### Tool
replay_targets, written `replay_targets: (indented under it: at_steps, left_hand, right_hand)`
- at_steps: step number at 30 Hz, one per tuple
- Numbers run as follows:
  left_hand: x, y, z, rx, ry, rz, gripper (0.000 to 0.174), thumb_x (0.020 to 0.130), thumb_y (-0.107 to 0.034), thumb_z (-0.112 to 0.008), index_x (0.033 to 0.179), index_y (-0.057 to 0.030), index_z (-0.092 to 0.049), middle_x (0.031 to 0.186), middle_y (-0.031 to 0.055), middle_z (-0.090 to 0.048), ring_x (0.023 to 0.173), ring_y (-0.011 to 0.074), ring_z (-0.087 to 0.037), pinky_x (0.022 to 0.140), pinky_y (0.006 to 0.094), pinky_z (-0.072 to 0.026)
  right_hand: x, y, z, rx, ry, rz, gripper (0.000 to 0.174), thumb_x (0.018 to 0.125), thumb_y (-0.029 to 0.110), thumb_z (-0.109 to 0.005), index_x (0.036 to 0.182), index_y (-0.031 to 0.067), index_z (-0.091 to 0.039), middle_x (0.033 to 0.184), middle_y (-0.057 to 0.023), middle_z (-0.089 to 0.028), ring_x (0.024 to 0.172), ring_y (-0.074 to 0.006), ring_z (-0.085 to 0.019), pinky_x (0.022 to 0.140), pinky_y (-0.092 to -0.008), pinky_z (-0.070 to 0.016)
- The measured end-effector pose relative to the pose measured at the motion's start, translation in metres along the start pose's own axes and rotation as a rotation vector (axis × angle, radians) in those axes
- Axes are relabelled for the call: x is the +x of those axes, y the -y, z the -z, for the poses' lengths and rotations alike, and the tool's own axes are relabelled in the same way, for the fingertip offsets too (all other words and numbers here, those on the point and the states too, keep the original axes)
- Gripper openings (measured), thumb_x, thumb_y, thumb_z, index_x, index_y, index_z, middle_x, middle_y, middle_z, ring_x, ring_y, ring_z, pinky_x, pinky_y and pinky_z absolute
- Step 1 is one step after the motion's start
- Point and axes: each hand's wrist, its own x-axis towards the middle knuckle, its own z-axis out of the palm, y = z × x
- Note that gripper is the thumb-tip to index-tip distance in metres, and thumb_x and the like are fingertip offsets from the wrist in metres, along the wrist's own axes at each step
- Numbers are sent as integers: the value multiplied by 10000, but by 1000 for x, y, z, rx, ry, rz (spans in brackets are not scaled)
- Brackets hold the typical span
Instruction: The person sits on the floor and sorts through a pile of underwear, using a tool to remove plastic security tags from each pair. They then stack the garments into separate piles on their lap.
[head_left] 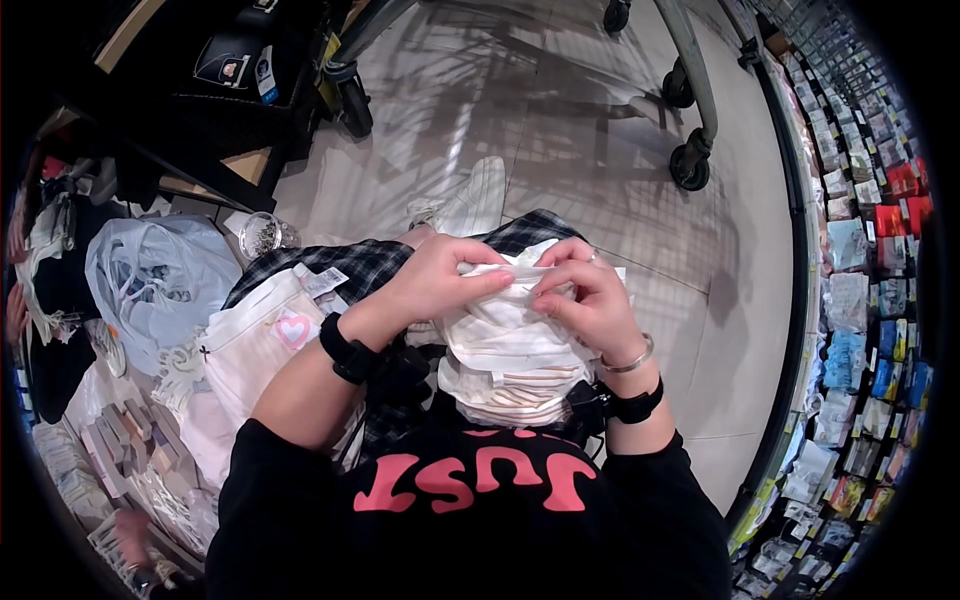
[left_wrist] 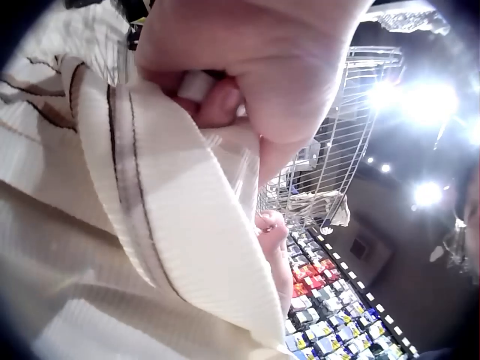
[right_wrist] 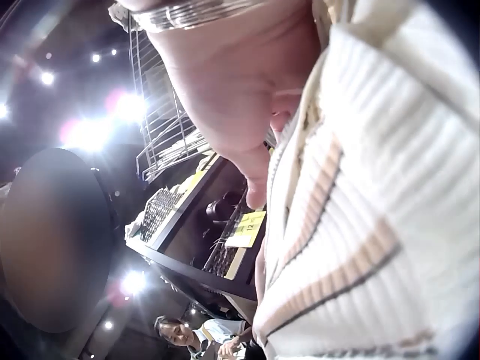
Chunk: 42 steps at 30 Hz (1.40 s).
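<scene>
Over the lap, a white ribbed garment with brown stripes (head_left: 515,335) lies folded and bunched. At its far edge my left hand (head_left: 448,272) pinches the pale material between thumb and curled fingers. Opposite it, my right hand (head_left: 597,305) grips the same edge with bent fingers, its thumb turned inward. The left wrist view shows dark-striped ribbed cloth (left_wrist: 172,210) hanging below the left hand (left_wrist: 262,60), with thin see-through material by the fingers. Cloth with tan stripes (right_wrist: 360,217) fills the right side of the right wrist view, beside the right hand (right_wrist: 232,97).
Left of the lap lie a pale pink garment with a heart (head_left: 265,335), a translucent plastic bag (head_left: 150,285) and a clear tub (head_left: 266,235). A wheeled metal rack (head_left: 690,100) stands ahead. Packed goods shelves (head_left: 850,300) line the right. Another person (right_wrist: 180,334) appears in the right wrist view.
</scene>
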Motion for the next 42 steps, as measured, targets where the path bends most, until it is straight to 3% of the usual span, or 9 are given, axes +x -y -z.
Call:
replay_targets:
  at_steps: [11,14,17,23,26,32,38,41,42]
  left_hand:
    - [-3,-12,-1,54,-67,88,220,741,-240,-695,844,-45,-688,756,75,-572,726,155,-546,659,268,-419]
    - [-3,-12,-1,71,-62,77,223,738,-244,-700,844,-48,-688,747,75,-566,719,158,-538,647,266,-415]
    - [-4,-11,-3,54,-74,38,220,731,-242,-706,844,-54,-690,709,76,-549,683,160,-508,623,267,-402]
    - [-7,-8,-10,187,-112,-196,175,722,-207,-700,824,-64,-692,661,77,-612,617,193,-435,594,289,-388]
    - [-9,-15,-8,310,-87,-318,162,766,-183,-645,831,-37,-671,742,105,-652,683,218,-628,625,287,-481]
    - [-10,-6,-10,233,-76,-361,155,763,-179,-640,834,-46,-672,761,104,-654,682,240,-632,612,304,-491]
    - [-12,-20,-8,294,7,-336,160,765,-189,-636,820,-43,-672,756,104,-654,675,250,-632,613,313,-494]
    - [-12,-17,-11,236,-24,-370,116,737,-146,-651,802,-51,-669,686,79,-628,592,203,-576,575,252,-410]
    - [-11,-18,-9,239,-8,-368,151,747,-123,-630,877,-49,-644,747,75,-618,618,187,-561,594,245,-408]
  right_hand:
    - [0,-4,-8,-174,-103,-2,148,648,88,-751,736,43,-640,905,-75,-589,733,-159,-559,619,-257,-449]
    - [0,-9,-9,-227,-120,99,131,671,31,-728,748,16,-624,910,-78,-592,678,-105,-560,525,-196,-428]
    - [-1,-9,-13,-254,-157,64,166,654,70,-746,716,11,-603,875,-90,-615,696,-157,-571,591,-258,-454]
    - [-4,-10,-26,-125,-259,130,153,667,24,-738,704,-11,-594,855,-86,-621,587,-110,-591,525,-212,-474]
    - [-6,-10,-26,-212,-288,171,149,659,30,-745,712,-7,-610,843,-80,-616,595,-119,-607,531,-215,-487]
    - [-7,-8,-26,-407,-371,255,151,644,40,-753,735,12,-636,811,-59,-599,593,-100,-579,496,-222,-458]
    - [-12,-25,-34,-114,-481,131,163,636,7,-745,732,16,-613,722,-47,-597,582,-113,-563,477,-220,-418]
    - [-13,-15,-32,-122,-426,68,159,642,-28,-722,738,16,-603,691,-49,-598,579,-140,-568,510,-234,-448]
    - [-12,-15,-31,-149,-409,141,157,644,-29,-719,739,14,-603,699,-53,-601,587,-145,-571,520,-236,-453]
